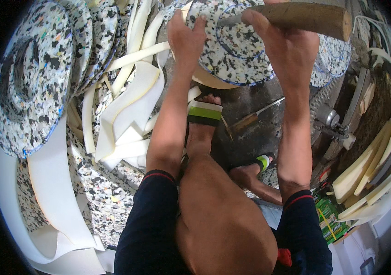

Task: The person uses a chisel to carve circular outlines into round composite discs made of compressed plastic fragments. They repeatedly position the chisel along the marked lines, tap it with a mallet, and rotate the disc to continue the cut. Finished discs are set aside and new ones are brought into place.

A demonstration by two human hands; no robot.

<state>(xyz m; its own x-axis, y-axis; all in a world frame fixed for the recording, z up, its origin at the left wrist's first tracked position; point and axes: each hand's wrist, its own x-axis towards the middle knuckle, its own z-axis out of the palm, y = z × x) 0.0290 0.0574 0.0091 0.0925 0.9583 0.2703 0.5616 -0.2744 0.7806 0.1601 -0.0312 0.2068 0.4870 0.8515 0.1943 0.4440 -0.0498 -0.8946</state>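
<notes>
A round disc of speckled black-and-white foam (pixel 237 64) lies in front of me at the top of the view, with a blue curved line drawn on it. My left hand (pixel 187 39) grips its left side, thumb and fingers apart around the foam, the fingertips partly hidden. My right hand (pixel 285 43) is closed around the thick wooden handle of a knife (pixel 315 18). Its short metal blade points left over the disc. A cream-coloured layer (pixel 214 78) shows under the disc's near edge.
Speckled foam rings (pixel 51 82) are stacked at left, beside white foam offcuts (pixel 133 107). A wooden-handled tool (pixel 246 123) lies on the dark floor near my sandalled foot (pixel 203 112). At right are a metal spray gun (pixel 328 117), curved foam strips (pixel 365 160) and a green box (pixel 328 217).
</notes>
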